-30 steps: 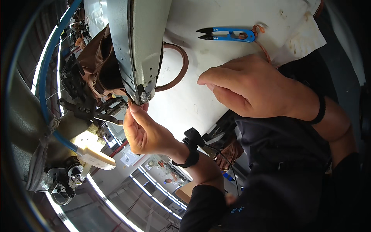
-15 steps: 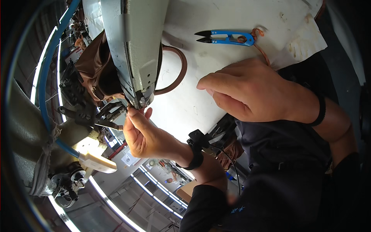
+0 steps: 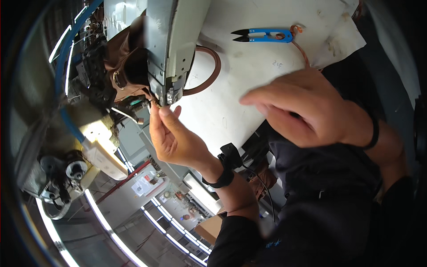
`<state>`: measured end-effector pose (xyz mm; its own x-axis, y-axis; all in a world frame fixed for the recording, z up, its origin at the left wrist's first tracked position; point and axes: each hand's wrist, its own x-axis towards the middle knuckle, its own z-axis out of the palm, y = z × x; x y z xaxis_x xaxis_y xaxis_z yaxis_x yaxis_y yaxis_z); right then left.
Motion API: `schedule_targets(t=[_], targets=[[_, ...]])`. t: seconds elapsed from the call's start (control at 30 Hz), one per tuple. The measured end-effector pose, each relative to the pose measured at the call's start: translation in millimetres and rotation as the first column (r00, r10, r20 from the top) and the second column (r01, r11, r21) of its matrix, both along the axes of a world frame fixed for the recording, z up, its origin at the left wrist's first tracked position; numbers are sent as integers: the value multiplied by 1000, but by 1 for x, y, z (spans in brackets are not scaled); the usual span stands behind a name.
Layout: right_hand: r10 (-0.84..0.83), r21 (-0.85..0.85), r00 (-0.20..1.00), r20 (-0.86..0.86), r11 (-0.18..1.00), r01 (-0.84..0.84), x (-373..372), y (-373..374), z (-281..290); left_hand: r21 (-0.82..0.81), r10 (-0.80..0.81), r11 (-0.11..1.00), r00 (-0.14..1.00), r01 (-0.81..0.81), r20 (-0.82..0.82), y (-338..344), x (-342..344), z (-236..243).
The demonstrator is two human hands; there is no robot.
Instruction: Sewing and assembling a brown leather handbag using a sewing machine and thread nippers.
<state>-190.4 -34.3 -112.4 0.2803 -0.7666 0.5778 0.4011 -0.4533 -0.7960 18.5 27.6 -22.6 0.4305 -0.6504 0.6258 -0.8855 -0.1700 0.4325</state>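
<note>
My left hand (image 3: pixel 175 135) pinches a small brown edge with a brass-coloured glint at the tip of the sewing machine arm (image 3: pixel 171 49). That edge seems to belong to the brown leather bag (image 3: pixel 126 53), which is pulled around the arm; the fingertips partly cover it. From the arm's right side a brown strap loop (image 3: pixel 216 66) curves onto the white table (image 3: pixel 227 113), beside dark zipper teeth. Over the table hovers my right hand (image 3: pixel 307 109), slightly blurred, its fingers curled together. Whatever it may hold is hidden.
Blue thread snips (image 3: pixel 264 35) lie at the back of the table, with a thin brown strip (image 3: pixel 301 52) tied on. A lit white lamp (image 3: pixel 106 160) and a blue hose (image 3: pixel 66 62) are at the left by the machine head.
The machine arm, bag and table have shifted in the picture as the view turned. My left hand stays at the arm's tip. My right hand sits slightly farther right, its fingers still curled.
</note>
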Motion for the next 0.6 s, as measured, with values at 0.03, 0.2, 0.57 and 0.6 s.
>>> schedule_targets(t=[0.03, 0.2, 0.57, 0.6], targets=[[32, -33, 998, -47, 999, -33, -18, 1, 14, -36, -52, 998, 998, 50, -33, 0, -2, -2], [-28, -169, 998, 59, 985, 37, -117, 55, 65, -210, -181, 961, 983, 181, 18, -4, -18, -4], [255, -351, 857, 448, 932, -94, -142, 99, 176, -42, -221, 973, 970, 227, 102, 25, -2, 25], [259, -362, 861, 437, 927, -95, -149, 104, 178, -5, -205, 978, 968, 208, 146, 40, 12, 21]])
